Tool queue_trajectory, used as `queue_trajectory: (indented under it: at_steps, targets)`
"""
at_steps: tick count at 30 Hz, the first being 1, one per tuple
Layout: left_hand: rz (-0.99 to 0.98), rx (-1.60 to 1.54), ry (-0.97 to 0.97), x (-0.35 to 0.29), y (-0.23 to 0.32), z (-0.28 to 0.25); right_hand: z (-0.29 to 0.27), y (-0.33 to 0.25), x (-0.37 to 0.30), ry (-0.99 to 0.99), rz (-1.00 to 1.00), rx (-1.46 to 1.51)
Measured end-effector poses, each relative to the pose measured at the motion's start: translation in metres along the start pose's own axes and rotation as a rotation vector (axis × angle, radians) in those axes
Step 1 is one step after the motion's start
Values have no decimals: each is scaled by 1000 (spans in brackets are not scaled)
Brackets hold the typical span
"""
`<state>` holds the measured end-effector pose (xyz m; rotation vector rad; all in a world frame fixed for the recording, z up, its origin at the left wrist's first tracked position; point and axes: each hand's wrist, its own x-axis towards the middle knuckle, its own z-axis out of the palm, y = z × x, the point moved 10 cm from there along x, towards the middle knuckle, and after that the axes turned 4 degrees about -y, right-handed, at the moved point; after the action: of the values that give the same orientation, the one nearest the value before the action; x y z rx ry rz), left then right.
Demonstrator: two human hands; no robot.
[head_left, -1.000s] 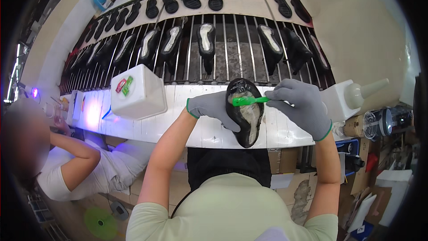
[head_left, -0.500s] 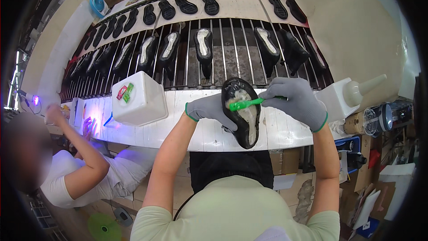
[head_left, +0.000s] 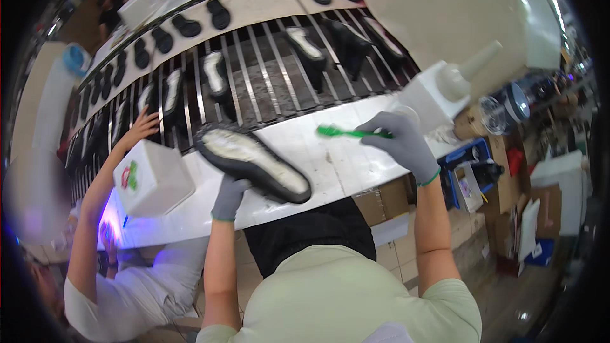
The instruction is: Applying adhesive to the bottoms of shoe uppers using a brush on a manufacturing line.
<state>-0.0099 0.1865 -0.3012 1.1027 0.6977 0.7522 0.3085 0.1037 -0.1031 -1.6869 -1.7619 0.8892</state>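
Note:
My left hand [head_left: 229, 199], in a grey glove, grips a black shoe upper [head_left: 259, 160] from below. Its pale, whitish underside faces up and it is tilted over the white worktop; most of the fingers are hidden beneath it. To the right, my gloved right hand [head_left: 401, 145] is closed on a green brush [head_left: 343, 131], held level and pointing left. The brush is clear of the upper, above the worktop [head_left: 343, 168]. Beyond, more black uppers [head_left: 216, 76] lie bottom up on a rack of metal bars [head_left: 248, 76].
Black soles [head_left: 219, 14] line a pale belt behind the bars. An upturned white container [head_left: 155, 178] stands left, and a white bottle with a spout [head_left: 432, 92] right. At left, a co-worker's hand [head_left: 141, 128] reaches to the rack. A blue crate [head_left: 467, 159] sits at lower right.
My left hand has moved left with the upper, now turned more sideways. The brush has come away from its underside. The view has swung right, and the co-worker's arm now stretches toward the rack.

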Motion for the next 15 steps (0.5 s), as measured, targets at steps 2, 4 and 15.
queue_trajectory:
  at_steps: [2, 4, 15]
  targets:
    - [31, -296, 86, -22, -10, 1, -52, 52, -45, 440, 153, -111]
    - [-16, -388, 278, -45, -23, -8, -67, 86, -76, 495, 298, -320]
    - [-217, -718, 155, -53, 34, 103, -56, 152, -87, 452, 661, -745]
